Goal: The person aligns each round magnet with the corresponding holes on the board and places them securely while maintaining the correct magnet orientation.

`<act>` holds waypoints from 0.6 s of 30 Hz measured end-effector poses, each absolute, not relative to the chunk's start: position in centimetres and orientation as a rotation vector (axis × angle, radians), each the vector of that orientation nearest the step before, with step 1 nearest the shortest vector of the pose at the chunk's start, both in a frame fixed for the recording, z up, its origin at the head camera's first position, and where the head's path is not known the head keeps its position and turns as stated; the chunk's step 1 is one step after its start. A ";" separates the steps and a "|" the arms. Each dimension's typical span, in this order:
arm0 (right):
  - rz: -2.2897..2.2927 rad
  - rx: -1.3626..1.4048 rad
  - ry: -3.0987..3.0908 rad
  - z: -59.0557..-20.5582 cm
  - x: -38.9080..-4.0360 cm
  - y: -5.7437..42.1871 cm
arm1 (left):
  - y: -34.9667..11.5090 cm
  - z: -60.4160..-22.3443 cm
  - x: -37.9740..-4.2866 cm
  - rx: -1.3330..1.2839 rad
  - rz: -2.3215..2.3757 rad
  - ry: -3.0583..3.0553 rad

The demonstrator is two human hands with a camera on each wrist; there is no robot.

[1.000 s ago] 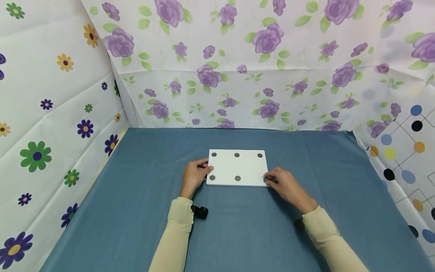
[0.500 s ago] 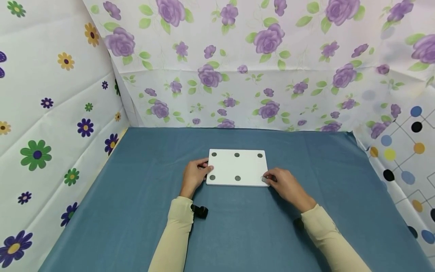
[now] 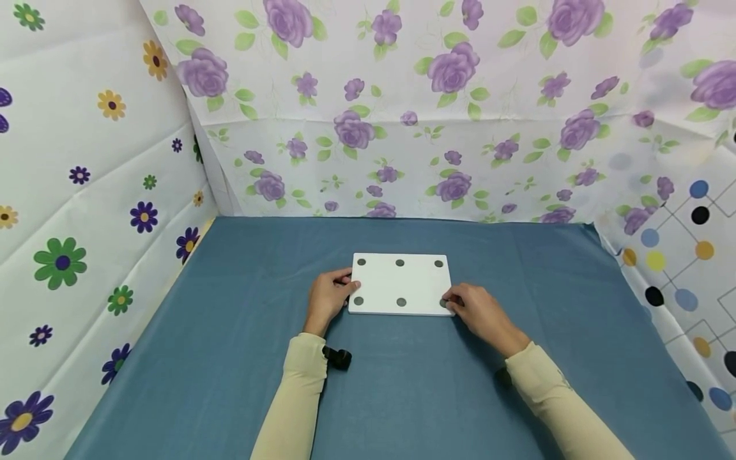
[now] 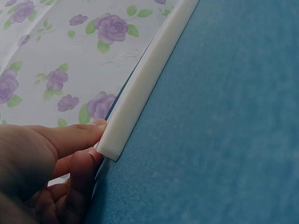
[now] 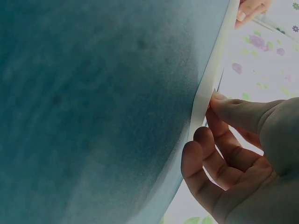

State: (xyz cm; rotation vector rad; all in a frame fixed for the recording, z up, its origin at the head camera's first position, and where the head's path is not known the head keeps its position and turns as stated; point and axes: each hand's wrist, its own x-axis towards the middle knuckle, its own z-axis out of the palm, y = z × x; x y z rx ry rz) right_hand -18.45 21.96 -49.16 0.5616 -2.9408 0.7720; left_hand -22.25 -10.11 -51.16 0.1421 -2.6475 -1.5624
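A white rectangular board (image 3: 397,281) lies on the blue cloth, with several dark grey round discs on its face in two rows. My left hand (image 3: 329,299) grips the board's left edge, thumb on top and fingers at the side; the left wrist view shows the thumb pressing near a corner of the board's white edge (image 4: 133,100). At the lower right corner, my right hand (image 3: 480,313) has thumb and forefinger together at a grey disc (image 3: 443,303), partly covered by the fingertips. In the right wrist view the disc is hidden, and the other fingers curl loosely beside the board.
Blue cloth (image 3: 402,383) covers the table around the board. Floral sheets (image 3: 402,160) stand behind it, with a flower-patterned sheet (image 3: 103,211) on the left and a dotted one (image 3: 678,275) on the right. A black strap device (image 3: 338,358) sits on the left wrist.
The grey disc between the right fingertips was tilted up and now looks flatter against the board's corner. The right hand has shifted slightly left. The left hand keeps its hold.
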 end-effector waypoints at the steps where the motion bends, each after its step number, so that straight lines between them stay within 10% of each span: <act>1: 0.765 0.565 -2.938 -49.2 -18.5 21.9 | -10.1 -51.2 -22.3 0.142 -1.559 -2.649; 18: 0.883 0.552 -2.909 -49.4 -19.0 22.0 | -10.1 -51.4 -22.4 0.177 -1.548 -2.652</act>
